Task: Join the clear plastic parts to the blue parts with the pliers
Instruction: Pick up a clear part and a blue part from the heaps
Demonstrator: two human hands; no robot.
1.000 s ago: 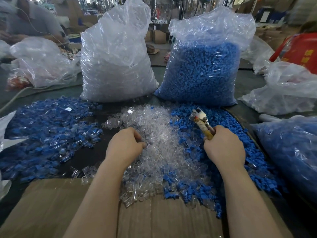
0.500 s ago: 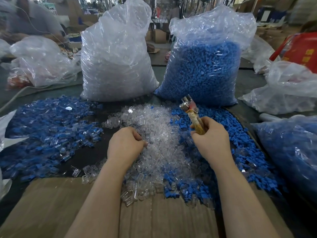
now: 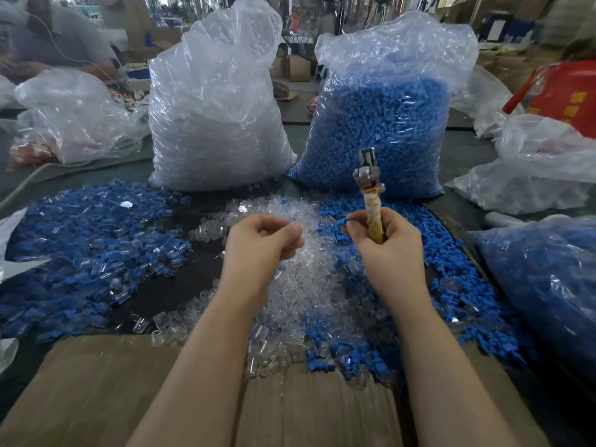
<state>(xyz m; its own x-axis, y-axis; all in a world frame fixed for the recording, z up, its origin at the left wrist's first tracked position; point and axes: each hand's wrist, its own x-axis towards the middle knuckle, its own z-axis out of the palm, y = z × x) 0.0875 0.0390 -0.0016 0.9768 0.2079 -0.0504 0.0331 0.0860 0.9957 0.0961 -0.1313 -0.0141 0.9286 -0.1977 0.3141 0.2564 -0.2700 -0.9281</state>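
Where bags (image 3: 219, 124) loom — parts (image 3: 96, 246) everywhere

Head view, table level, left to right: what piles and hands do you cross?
Joined blue-and-clear pile → left hand → clear parts pile → right hand holding pliers → blue parts pile → blue bag.

Two bare forearms enter from the lower edge of the frame. Left hand (image 3: 262, 240) and right hand (image 3: 388, 250): no gloves, rings, watch or sleeves visible.
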